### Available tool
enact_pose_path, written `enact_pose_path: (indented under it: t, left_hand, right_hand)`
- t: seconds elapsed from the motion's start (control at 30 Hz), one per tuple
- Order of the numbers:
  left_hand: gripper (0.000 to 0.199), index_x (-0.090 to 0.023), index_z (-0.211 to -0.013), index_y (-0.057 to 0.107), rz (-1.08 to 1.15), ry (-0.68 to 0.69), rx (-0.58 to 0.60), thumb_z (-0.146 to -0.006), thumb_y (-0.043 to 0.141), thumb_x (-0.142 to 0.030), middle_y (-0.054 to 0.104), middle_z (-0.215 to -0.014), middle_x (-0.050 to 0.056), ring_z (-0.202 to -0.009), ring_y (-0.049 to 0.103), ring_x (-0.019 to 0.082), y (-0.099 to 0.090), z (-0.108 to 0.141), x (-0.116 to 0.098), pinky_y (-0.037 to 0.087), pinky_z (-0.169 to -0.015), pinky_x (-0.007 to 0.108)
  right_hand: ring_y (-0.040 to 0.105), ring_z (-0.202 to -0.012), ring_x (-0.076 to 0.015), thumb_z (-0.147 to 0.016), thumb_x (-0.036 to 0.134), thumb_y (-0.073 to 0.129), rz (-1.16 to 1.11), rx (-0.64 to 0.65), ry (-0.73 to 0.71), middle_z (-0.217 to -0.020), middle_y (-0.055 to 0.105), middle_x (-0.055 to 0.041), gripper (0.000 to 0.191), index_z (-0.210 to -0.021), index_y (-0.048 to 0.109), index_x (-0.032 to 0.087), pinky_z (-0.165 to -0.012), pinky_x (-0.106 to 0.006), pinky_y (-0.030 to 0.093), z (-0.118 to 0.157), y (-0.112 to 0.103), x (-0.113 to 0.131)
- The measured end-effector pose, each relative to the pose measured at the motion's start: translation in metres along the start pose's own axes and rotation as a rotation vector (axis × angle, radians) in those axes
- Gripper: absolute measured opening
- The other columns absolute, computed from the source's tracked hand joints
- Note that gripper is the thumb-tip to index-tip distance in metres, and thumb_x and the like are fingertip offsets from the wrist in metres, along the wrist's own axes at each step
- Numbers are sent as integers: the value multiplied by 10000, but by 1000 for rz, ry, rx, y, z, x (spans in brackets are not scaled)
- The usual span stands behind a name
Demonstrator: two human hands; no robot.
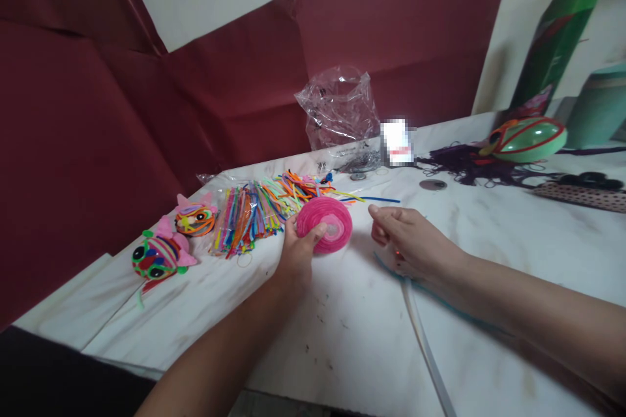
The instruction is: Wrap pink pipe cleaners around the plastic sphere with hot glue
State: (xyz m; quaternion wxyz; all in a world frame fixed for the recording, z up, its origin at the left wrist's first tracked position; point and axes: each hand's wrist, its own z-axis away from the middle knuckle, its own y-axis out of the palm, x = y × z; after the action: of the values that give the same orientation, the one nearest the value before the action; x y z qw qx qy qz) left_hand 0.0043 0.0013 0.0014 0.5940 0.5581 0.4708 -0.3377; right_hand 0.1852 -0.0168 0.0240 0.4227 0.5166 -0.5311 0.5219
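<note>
My left hand (299, 249) holds a round pink coiled disc (337, 215) by its left edge, thumb on its face. To the right of the disc, my right hand (402, 234) is closed, with thumb and fingers pressed together; what it grips, if anything, I cannot make out. A pale strip (424, 339) runs from below my right hand toward the near edge of the table. A teal strand (384, 262) shows beside that hand and passes under the forearm. Behind the disc lies a plastic bag of colourful pipe cleaners (252, 212).
Two decorated fish-like figures (159, 257) sit at the left of the table (342, 339). A crumpled clear bag (340, 111) stands at the back. Dark purple threads (452, 163), a green balloon-like figure (533, 139) and a green cup (599, 107) are at the right.
</note>
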Motion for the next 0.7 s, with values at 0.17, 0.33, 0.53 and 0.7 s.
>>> enact_pose_path:
  t: [0.17, 0.33, 0.53, 0.7]
  left_hand:
    - [637, -212, -1116, 466, -4, 1, -11, -566, 785, -256, 647, -966, 33, -823, 633, 155, 0, -1, 0, 504, -790, 313]
    - [666, -209, -1129, 458, -37, 22, -2, -557, 795, -270, 648, -944, 33, -808, 634, 157, 1, 1, 1, 499, -789, 318]
    - [754, -212, -1165, 421, -51, 63, 23, -532, 823, -288, 635, -998, 58, -830, 639, 175, 3, 5, 1, 510, -787, 333]
    - [758, -221, -1160, 420, -98, 75, -3, -522, 823, -294, 622, -1029, 62, -850, 634, 180, 3, 6, 1, 507, -789, 332]
  right_hand:
    - [628, -751, -203, -789, 271, 568, 378, -191, -493, -905, 653, -67, 177, -953, 581, 207, -566, -315, 488, -19, -16, -9]
    - [594, -923, -245, -872, 115, 442, 736, -98, -1041, -977, 688, -118, 260, -1017, 646, 188, -791, -435, 475, -14, -13, -13]
    - [565, -956, -266, -873, 86, 429, 895, -19, -1127, -1030, 654, -157, 384, -1199, 611, 177, -748, -433, 487, -4, 1, -22]
    - [551, -984, -301, -885, 66, 396, 1129, -32, -1243, -1065, 649, -199, 366, -1177, 616, 88, -758, -462, 471, -2, 2, -21]
